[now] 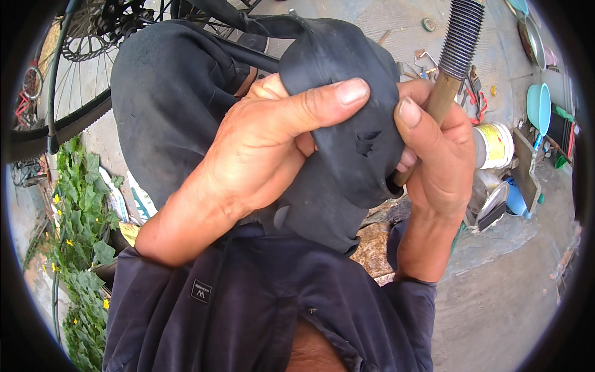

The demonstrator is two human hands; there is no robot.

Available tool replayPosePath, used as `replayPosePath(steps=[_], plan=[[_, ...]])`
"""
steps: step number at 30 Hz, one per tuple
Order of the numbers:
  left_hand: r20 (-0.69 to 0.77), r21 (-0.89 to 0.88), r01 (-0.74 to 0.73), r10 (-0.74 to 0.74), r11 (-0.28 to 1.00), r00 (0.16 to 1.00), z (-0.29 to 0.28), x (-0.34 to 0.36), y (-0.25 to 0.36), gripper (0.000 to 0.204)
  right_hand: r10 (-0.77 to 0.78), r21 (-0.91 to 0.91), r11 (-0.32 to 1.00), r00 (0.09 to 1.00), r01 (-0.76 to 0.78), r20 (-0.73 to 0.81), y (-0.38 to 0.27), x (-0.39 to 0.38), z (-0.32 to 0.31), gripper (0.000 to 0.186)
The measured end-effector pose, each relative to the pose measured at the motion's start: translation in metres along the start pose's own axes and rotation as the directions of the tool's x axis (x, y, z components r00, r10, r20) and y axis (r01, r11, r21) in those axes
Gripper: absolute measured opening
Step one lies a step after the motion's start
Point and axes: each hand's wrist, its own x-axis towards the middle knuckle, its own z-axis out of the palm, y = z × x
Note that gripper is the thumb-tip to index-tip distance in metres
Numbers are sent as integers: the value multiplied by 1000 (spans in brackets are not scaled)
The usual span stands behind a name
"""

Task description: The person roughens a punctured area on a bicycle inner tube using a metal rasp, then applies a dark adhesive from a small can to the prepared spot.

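A black rubber inner tube [344, 53] lies stretched between my hands over my lap, with a small ragged tear [365, 144] on its face. My left hand [260, 149] grips it, thumb pressed flat across the rubber and fingers curled behind. My right hand [437, 155] is closed at the tube's right side, thumb against the rubber, also gripping a brownish metal rod [445, 99] whose dark threaded upper end rises above my fingers. The rod's lower end is partly hidden behind my hand.
A bicycle wheel [87, 74] with a disc is at upper left, leafy plants [80, 229] below it. Tools [474, 93], a tape roll [427, 25], a white bucket [496, 146], a teal basin [538, 108] and a blue container [516, 195] lie on the concrete ground at right.
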Motion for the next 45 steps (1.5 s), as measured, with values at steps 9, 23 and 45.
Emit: replayPosePath(steps=[9, 23, 45], plan=[[-168, 99, -42, 59, 994, 984, 11, 0, -2, 40, -338, -511, 839, 915, 186, -221, 1, -25, -1, 36], [-8, -74, -76, 75, 994, 997, -5, 0, -6, 27, -680, -920, 142, 711, 365, 177, -2, -42, 6, 26], [-183, 62, -24, 35, 998, 983, -1, 2, -14, 29, -693, -922, -9, 662, 386, 285, -10, -48, -26, 36]])
